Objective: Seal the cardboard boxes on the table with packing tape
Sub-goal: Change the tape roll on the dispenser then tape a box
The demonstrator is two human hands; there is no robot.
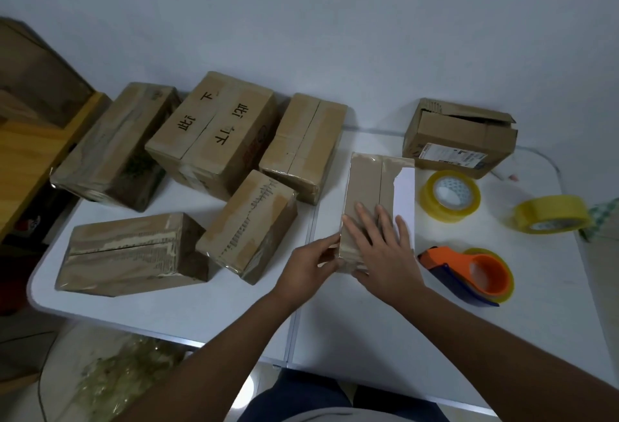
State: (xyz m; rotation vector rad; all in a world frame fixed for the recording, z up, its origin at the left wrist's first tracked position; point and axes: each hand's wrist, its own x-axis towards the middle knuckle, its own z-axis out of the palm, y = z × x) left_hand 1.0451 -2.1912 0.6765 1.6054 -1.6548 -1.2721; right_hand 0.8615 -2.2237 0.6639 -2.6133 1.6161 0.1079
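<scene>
Two hands on the box: keep your flat right hand smoothing tape while your left hand pinches its near end.

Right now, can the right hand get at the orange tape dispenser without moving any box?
Probably yes. The right hand lies flat on the box being sealed, and the orange tape dispenser sits just to its right on bare table, with nothing between them. It would have to let go of the box first.
</scene>
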